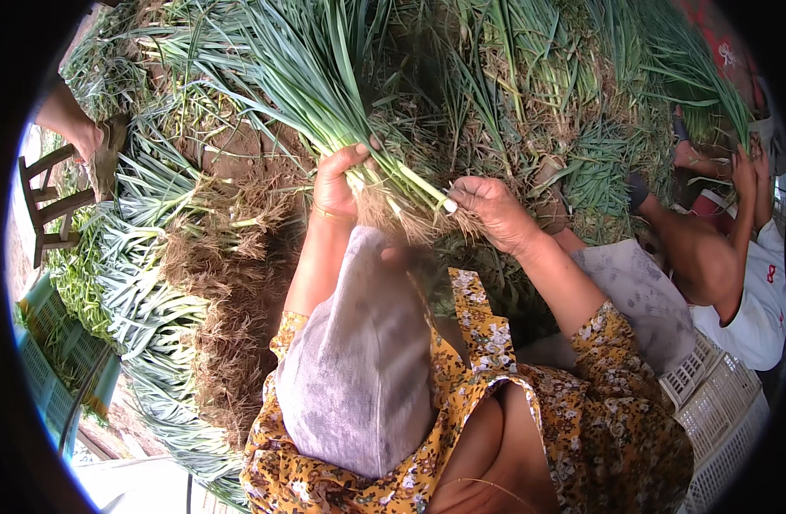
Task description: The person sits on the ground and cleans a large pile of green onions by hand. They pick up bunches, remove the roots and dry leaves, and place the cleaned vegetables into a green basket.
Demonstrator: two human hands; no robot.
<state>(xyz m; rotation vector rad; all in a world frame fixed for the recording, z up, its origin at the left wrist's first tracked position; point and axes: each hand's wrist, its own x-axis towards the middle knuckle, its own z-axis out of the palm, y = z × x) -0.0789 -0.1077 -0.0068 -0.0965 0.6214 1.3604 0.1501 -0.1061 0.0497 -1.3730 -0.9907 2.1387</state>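
My left hand (339, 183) grips a bunch of long green allium stalks (332, 109), leeks or green garlic. Their leaves fan out away from me, and stringy brown roots (377, 205) hang below the fist. At the root end of a stalk, the fingers of my right hand (499, 212) close on a pale base and its roots. That stalk's white base (450, 205) sticks out beside my fingertips. Both hands are above my lap, in front of my knee in grey trousers (367, 360).
Rooted stalks (155, 308) lie in a long row at left, roots towards me. Loose plants (547, 83) cover the ground ahead. A wooden stool (59, 209) and a person's foot are at far left. Another person's hands (749, 170) hold stalks at right, near plastic crates (720, 398).
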